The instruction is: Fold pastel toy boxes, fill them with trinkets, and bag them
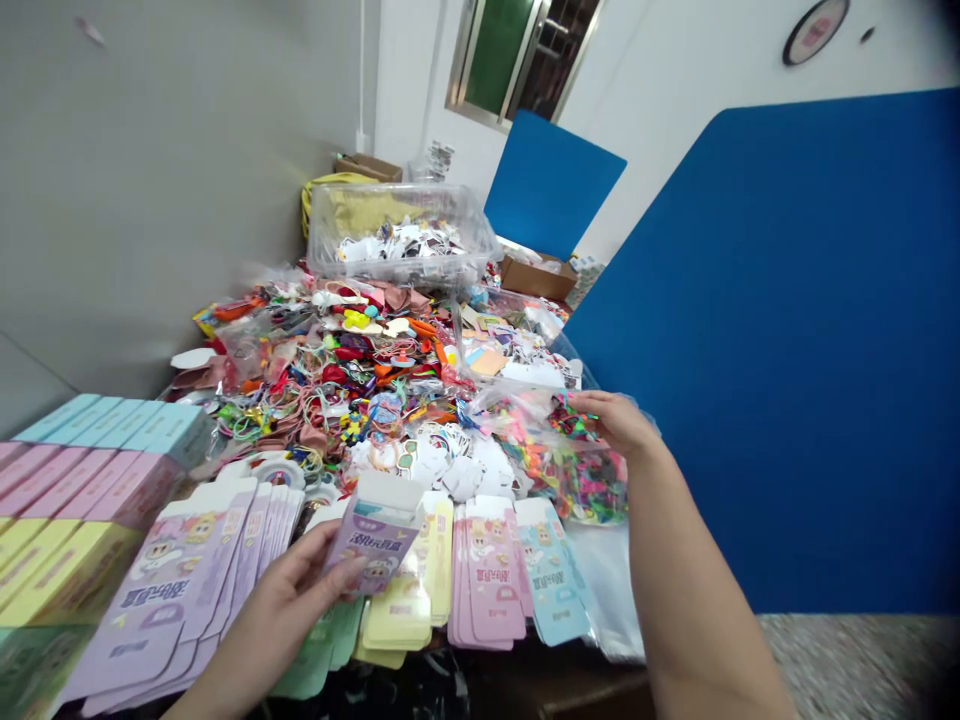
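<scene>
My left hand point(300, 590) is closed round a small purple carton point(373, 540), held tilted with its white top flap standing open. The carton's inside cannot be made out. My right hand point(619, 420) reaches to the mouth of a clear plastic bag point(592, 485) full of bright, multicoloured small plastic pieces. Its fingers pinch at a cluster of these pieces point(571, 418); exactly how many are gripped is hidden. Between the hands lies a heap of white paper cut-outs point(457, 465).
Flat cartons in purple point(161, 590), yellow point(401, 610), pink point(495, 580) and blue point(551, 575) line the front. Filled boxes point(97, 480) stand at left. Behind lie mixed trinkets point(360, 350) and a clear bin point(405, 265). A blue panel point(787, 350) borders the right.
</scene>
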The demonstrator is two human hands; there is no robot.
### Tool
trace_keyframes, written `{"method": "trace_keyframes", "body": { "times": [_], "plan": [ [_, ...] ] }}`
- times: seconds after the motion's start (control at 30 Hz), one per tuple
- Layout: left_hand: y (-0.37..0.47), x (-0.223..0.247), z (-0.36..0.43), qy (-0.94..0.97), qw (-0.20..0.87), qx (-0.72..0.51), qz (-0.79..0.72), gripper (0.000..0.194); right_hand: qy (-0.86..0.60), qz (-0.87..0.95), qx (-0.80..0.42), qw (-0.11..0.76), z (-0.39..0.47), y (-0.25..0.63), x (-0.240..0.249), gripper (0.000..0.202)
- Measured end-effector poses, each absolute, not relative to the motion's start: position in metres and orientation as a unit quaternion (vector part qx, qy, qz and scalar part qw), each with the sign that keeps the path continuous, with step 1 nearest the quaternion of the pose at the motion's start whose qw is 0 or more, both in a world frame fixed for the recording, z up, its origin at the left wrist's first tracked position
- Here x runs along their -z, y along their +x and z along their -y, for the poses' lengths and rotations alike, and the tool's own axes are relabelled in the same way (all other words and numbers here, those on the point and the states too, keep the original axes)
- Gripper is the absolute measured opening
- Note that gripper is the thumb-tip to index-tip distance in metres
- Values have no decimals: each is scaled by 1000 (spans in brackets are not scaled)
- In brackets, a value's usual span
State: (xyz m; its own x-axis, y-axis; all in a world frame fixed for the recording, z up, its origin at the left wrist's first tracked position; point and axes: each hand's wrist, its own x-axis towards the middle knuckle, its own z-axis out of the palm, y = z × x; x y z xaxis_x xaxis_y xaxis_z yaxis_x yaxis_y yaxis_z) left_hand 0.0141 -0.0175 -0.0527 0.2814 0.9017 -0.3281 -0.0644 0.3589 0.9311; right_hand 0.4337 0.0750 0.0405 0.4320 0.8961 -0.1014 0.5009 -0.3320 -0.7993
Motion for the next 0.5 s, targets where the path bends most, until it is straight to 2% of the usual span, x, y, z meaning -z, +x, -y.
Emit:
{"method": "trace_keyframes", "body": {
  "times": [0.17, 0.3, 0.4, 0.5],
  "plan": [
    [19, 45, 12, 468, 658, -347, -476, 44, -669, 456, -393, 436, -77, 375, -57, 34],
    [28, 47, 9, 470, 668, -364, -448, 36, -544, 457, -523, 472, -67, 300, -63, 24],
    [32, 47, 10, 453, 686, -393, -413, 34, -468, 461, -592, 467, -55, 247, -56, 15],
    [31, 43, 12, 437, 697, -415, -389, 34, -455, 526, -574, 431, -44, 214, -42, 8]
  ]
}}
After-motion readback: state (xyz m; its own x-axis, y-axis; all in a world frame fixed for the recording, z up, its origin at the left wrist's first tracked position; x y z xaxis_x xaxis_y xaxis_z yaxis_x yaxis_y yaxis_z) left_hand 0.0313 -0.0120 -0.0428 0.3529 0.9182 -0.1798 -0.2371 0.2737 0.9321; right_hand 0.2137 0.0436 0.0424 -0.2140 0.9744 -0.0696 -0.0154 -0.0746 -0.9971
